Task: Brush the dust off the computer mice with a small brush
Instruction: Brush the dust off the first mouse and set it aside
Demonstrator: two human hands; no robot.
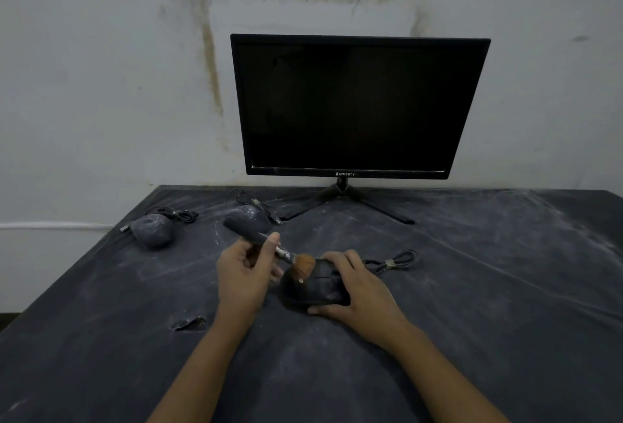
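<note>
Risk: a hard stroke could flick dust onto the dusty mouse (pixel 249 215) towards the tabletop's (pixel 472 287) far edge, or skid the near mouse (pixel 313 291), cupped mid-tabletop by the curled right hand (pixel 357 291), while the left hand (pixel 246 274) pinches the brush (pixel 269 244), bristles touching its top.

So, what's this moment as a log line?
left hand grips brush | bristles on mouse | right hand holds mouse | two dusty mice untouched

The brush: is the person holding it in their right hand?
No, the left hand grips the brush, while the right hand holds the mouse at its bristles.
</note>
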